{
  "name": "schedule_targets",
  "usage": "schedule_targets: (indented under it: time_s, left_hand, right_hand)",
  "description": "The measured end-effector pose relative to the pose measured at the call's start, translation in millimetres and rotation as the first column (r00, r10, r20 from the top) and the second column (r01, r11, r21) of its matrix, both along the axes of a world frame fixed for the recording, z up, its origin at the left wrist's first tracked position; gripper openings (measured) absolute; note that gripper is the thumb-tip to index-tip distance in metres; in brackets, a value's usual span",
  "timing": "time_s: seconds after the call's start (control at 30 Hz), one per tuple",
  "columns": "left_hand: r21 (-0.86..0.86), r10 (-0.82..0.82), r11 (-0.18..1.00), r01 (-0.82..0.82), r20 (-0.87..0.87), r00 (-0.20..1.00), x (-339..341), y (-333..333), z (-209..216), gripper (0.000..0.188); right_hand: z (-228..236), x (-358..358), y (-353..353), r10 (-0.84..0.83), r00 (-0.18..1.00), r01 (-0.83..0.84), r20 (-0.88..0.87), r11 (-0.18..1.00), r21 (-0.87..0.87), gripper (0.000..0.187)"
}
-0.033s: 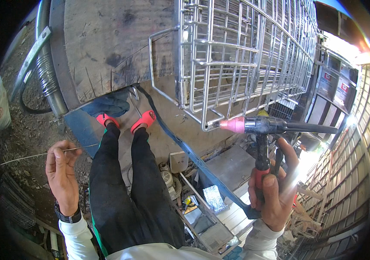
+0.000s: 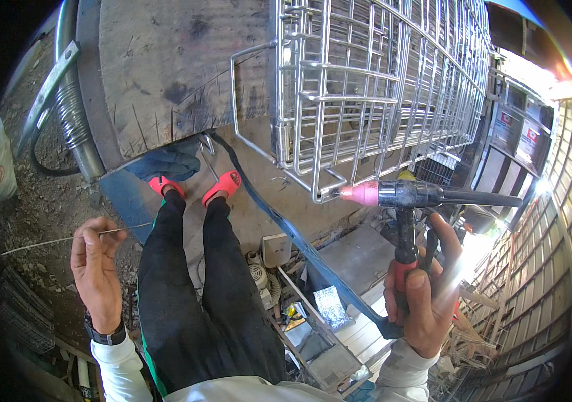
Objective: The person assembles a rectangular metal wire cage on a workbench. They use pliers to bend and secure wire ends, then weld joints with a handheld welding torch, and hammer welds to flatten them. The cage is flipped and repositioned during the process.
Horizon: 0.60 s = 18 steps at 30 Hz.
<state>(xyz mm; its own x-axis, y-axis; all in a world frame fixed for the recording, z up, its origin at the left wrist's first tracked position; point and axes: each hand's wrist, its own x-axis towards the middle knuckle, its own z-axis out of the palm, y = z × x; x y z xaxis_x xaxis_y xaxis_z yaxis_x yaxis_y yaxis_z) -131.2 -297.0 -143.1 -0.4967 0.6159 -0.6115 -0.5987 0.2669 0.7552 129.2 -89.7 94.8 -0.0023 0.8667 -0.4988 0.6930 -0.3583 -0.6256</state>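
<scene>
My right hand is closed around the red and black handle of a TIG welding torch. The torch's pink nozzle points left, right at the lower corner of a shiny wire basket; whether it touches the wire cannot be made out. Off to the left, my left hand pinches a thin filler rod between thumb and fingers, well away from the basket. The rod lies nearly level, its long end reaching left.
Beneath the basket is a worn wooden board. A blue-sleeved hose runs from near my feet to my right wrist. A metal post stands at left. Low clutter and a grey panel lie below the torch.
</scene>
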Motion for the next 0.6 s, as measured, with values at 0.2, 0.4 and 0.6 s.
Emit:
schedule_targets:
  time_s: [0.2, 0.4, 0.6]
  left_hand:
    - [-0.001, -0.005, 1.0, 0.005, 0.0, 1.0, -1.8, 4.6, 2.0, 0.029]
    - [0.002, 0.008, 1.0, -0.008, 0.007, 1.0, -2.4, 5.3, -0.5, 0.029]
    - [0.009, -0.045, 0.999, 0.045, 0.015, 0.999, -4.1, -1.6, -2.9, 0.032]
  right_hand:
    - [-3.1, -4.7, 1.6, -0.016, 0.999, 0.015, 0.031, 0.999, 0.04, 0.077]
    - [-2.1, -5.9, 4.3, -0.004, 1.0, 0.004, 0.021, 1.0, 0.021, 0.071]
    - [-6.0, -0.9, 4.0, 0.005, 0.999, -0.008, 0.045, 0.998, 0.058, 0.082]
